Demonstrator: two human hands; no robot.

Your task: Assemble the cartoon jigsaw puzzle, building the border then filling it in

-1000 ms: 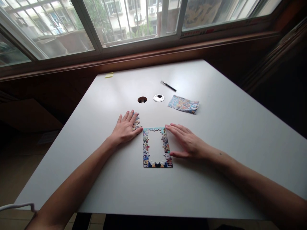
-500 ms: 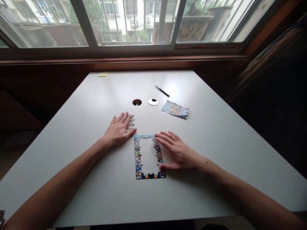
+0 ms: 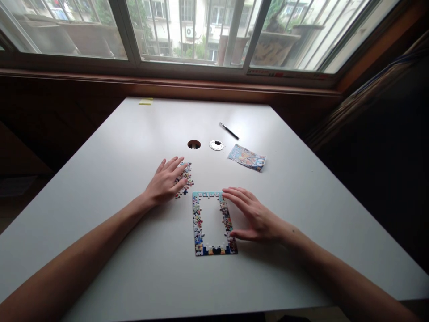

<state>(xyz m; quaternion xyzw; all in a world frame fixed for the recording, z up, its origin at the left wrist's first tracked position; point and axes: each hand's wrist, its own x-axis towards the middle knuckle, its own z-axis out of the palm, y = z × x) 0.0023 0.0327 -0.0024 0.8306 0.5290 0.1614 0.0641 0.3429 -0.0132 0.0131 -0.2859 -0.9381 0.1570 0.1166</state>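
Observation:
A colourful jigsaw frame (image 3: 197,223), only its border assembled, lies flat on the white table (image 3: 301,197). My right hand (image 3: 252,214) rests open beside its right edge, fingertips touching the border. Just up and left of the frame is a small pile of loose puzzle pieces (image 3: 185,177). My left hand (image 3: 165,179) lies flat and open with its fingers over the left part of that pile. Neither hand holds anything.
Farther back lie a printed picture card (image 3: 247,157), a black pen (image 3: 229,130), a round cable hole (image 3: 194,144) with its white cap (image 3: 216,145) beside it, and a yellow note (image 3: 146,101) at the far edge. A window runs behind the table.
My left hand has slid back a little, uncovering more of the loose pieces. My right hand stays at the frame's right edge. The view has shifted with my head.

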